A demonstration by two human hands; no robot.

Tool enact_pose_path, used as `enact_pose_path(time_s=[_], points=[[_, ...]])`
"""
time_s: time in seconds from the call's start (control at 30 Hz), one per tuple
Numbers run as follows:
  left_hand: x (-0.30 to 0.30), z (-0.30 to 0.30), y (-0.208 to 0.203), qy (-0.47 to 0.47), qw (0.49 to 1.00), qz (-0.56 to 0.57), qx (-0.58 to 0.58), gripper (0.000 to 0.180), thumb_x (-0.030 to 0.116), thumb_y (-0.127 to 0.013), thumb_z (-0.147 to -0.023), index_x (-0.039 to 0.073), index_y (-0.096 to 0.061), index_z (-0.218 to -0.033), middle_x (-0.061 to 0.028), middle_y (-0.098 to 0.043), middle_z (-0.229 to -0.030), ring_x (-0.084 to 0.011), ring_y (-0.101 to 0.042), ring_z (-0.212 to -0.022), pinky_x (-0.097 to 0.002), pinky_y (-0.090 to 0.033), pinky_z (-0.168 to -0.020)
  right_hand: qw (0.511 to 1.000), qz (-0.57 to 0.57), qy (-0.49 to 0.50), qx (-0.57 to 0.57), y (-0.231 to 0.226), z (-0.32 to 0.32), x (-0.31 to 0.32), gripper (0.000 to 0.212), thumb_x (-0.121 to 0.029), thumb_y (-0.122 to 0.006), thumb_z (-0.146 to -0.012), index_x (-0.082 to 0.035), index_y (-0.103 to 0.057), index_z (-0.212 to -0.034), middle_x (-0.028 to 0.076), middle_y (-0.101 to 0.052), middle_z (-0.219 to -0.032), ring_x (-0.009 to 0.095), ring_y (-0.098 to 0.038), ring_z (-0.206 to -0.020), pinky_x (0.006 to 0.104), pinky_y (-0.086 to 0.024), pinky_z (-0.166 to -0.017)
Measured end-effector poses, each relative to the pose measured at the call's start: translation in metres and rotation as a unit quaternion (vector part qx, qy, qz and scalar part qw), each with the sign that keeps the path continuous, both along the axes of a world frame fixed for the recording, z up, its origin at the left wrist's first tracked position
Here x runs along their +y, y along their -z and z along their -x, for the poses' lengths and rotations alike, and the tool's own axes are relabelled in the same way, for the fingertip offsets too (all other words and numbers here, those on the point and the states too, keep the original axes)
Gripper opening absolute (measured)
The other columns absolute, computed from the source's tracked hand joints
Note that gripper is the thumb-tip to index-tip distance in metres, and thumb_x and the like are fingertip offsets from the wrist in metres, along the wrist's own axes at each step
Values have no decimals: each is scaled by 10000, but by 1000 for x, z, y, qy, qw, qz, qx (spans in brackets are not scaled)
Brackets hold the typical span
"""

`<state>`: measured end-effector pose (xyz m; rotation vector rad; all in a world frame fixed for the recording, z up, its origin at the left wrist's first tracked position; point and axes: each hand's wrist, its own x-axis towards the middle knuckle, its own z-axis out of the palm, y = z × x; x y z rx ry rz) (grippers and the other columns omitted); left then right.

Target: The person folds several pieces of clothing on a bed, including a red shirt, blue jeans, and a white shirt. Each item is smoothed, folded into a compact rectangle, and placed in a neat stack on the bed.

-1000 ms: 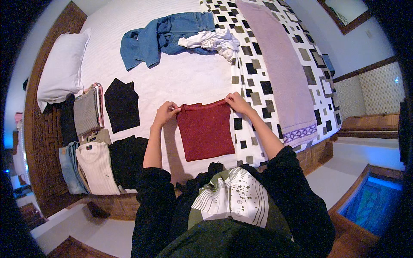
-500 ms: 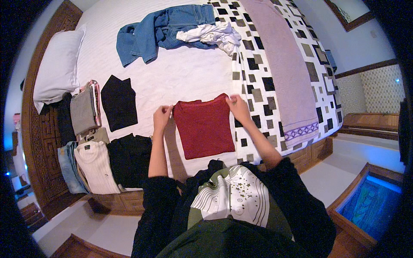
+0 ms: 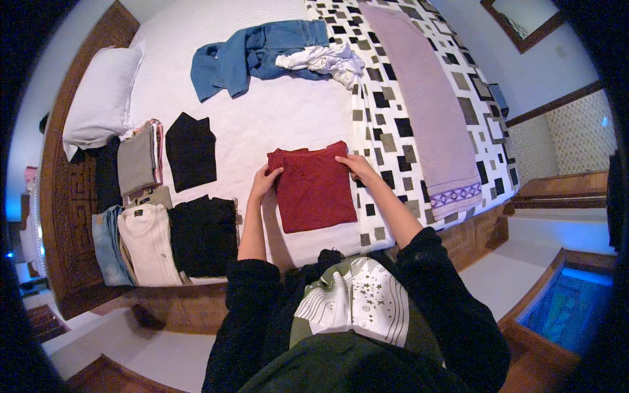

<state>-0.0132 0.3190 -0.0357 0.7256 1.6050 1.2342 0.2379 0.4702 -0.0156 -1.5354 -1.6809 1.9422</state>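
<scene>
A dark red folded top (image 3: 314,193) lies on the white bed in front of me, a compact, roughly square shape with an uneven upper edge. My left hand (image 3: 265,181) is closed on its upper left side, thumb over the cloth and the other fingers tucked behind. At the upper right side, my right hand (image 3: 357,167) pinches the fabric in the same way. Both forearms reach in from below in dark sleeves. The underside of the top is hidden.
Left of the red top lie a folded black garment (image 3: 190,152), black folded clothes (image 3: 204,236), a cream knit top (image 3: 148,242), folded jeans (image 3: 111,245) and a striped stack (image 3: 137,160). Blue denim (image 3: 262,52) and crumpled white cloth (image 3: 327,62) lie farther back. A patterned blanket (image 3: 406,154) covers the right.
My hands have shifted from the top's upper corners down onto its sides, thumbs now over the front. The neckline that showed along its upper edge is no longer visible. The view has shifted slightly.
</scene>
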Motion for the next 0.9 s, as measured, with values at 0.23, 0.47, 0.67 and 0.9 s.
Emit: enact_pose_path(time_s=[0.23,0.47,0.67,0.9], points=[[-33,-30,-73,27,997,-61,-34,381,108,-560,-799,15,-432,-1146,-56,-544,-1046,-130,-503,-955,-272,-381,-846,984,-83,-4,157,-42,-19,-32,376,-218,-633,-748,-6,-524,-1039,57,-591,-953,128,-539,-873,248,-412,-773],[-99,-38,-97,4,995,-92,-46,337,116,-566,-800,5,-478,-1107,-37,-569,-995,-104,-524,-894,-255,-402,-815,977,-120,-66,163,-102,-31,-69,368,-111,-619,-744,7,-508,-1075,74,-580,-1004,137,-546,-890,273,-418,-809],[-174,-52,-131,-99,983,-156,-10,354,38,-571,-769,-4,-488,-1111,-46,-541,-1060,-116,-508,-946,-262,-399,-831,949,-175,-163,205,-129,-25,-99,371,-58,-635,-706,0,-529,-1057,67,-580,-1000,144,-557,-888,286,-407,-849],[-274,-37,-152,-166,975,-143,41,380,-6,-591,-730,7,-499,-1098,-37,-559,-1029,-116,-518,-929,-254,-395,-845,893,-329,-239,192,-173,24,-167,269,-73,-621,-607,-23,-599,-870,77,-627,-846,161,-582,-770,304,-408,-836]])
